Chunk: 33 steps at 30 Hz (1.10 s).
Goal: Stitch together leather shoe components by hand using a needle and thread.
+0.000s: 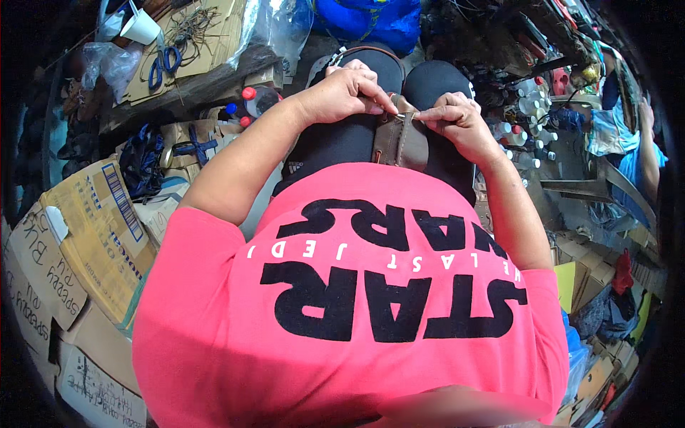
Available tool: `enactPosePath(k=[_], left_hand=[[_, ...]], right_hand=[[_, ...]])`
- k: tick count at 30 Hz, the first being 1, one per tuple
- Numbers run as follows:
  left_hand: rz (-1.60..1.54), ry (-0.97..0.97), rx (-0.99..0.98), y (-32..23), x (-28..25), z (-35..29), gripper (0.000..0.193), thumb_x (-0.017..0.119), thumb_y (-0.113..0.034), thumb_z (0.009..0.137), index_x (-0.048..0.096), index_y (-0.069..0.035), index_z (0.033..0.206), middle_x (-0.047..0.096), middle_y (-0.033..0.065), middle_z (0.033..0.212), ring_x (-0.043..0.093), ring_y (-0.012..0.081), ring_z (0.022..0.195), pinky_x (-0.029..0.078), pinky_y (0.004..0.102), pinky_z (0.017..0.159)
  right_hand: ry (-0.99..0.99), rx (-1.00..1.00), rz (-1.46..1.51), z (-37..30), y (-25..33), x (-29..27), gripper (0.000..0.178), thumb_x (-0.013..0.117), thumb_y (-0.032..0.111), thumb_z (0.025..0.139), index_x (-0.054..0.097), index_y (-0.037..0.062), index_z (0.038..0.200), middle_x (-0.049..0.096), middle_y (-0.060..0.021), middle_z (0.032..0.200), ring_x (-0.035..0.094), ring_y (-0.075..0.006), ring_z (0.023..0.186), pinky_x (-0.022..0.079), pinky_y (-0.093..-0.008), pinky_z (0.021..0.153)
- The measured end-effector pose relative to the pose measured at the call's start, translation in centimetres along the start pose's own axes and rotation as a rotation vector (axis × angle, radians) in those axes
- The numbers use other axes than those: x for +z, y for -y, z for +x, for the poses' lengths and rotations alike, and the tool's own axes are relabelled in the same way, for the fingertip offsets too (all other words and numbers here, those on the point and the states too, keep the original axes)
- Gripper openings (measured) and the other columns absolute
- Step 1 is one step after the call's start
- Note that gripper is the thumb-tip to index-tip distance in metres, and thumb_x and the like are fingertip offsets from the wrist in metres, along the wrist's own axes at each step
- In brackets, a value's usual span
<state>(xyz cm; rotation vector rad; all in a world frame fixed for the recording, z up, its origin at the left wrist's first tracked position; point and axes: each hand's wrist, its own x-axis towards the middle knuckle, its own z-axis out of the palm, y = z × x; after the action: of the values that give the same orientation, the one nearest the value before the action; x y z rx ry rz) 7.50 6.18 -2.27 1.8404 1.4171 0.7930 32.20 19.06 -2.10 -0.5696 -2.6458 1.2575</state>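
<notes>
A brown leather piece (401, 139) lies across my lap, on black trousers. My left hand (347, 93) pinches its upper left edge with fingers closed. My right hand (457, 118) pinches the upper right edge, thumb and forefinger together. Between the two hands a thin light needle or pin (409, 114) seems to cross the leather's top edge. A brown strap (362, 50) curves over my knees beyond the hands. My pink shirt fills the lower half of the view.
Cardboard boxes (85, 242) are stacked at my left. Blue-handled scissors (163, 63) and a white cup (140, 28) lie on cardboard at upper left. Red-capped bottles (255, 100) stand by my left knee. Small white bottles (531, 118) crowd the right. Another person's arm (646, 153) shows at far right.
</notes>
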Motion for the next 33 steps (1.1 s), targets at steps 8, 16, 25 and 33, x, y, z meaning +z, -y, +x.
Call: enactPosePath(k=[8,16,25,33], left_hand=[[-0.011,0.089,-0.059,-0.5,-0.5,2.1,0.018,0.075,-0.014,0.075,0.078,-0.022,0.091,0.053,-0.0035,0.073,0.051,0.0165,0.090,0.035,0.0317,0.088],[0.340,-0.101,0.019,-2.7,0.2,0.1,0.018,0.073,-0.015,0.077,0.077,-0.028,0.090,0.054,-0.0060,0.076,0.052,0.0143,0.093,0.028,0.0363,0.088],[0.222,-0.188,0.072,-3.2,2.0,0.8,0.020,0.078,-0.014,0.069,0.073,-0.012,0.089,0.068,0.0019,0.082,0.062,0.0211,0.087,0.047,0.0346,0.080],[0.323,-0.487,0.055,-5.5,-0.2,-2.4,0.018,0.080,-0.019,0.070,0.072,-0.016,0.086,0.065,-0.0036,0.093,0.059,0.0197,0.094,0.040,0.0358,0.085]], right_hand=[[-0.019,-0.075,0.062,0.5,-0.7,0.3,0.023,0.072,0.009,0.077,0.077,0.0189,0.096,0.061,0.0015,0.079,0.053,-0.0156,0.083,0.037,-0.0279,0.083],[-0.174,-0.147,-0.071,-0.9,-0.2,0.7,0.024,0.073,0.002,0.074,0.076,0.0133,0.095,0.059,-0.0007,0.073,0.056,-0.0148,0.076,0.042,-0.0280,0.073],[-0.136,-0.052,-0.061,-1.2,0.2,0.8,0.020,0.076,0.014,0.074,0.077,0.0203,0.093,0.062,0.0031,0.076,0.054,-0.0141,0.084,0.037,-0.0310,0.082],[-0.303,-0.047,-0.183,-2.3,-0.1,-0.8,0.016,0.080,0.021,0.070,0.076,0.0171,0.084,0.061,0.0010,0.080,0.054,-0.0197,0.085,0.040,-0.0341,0.080]])
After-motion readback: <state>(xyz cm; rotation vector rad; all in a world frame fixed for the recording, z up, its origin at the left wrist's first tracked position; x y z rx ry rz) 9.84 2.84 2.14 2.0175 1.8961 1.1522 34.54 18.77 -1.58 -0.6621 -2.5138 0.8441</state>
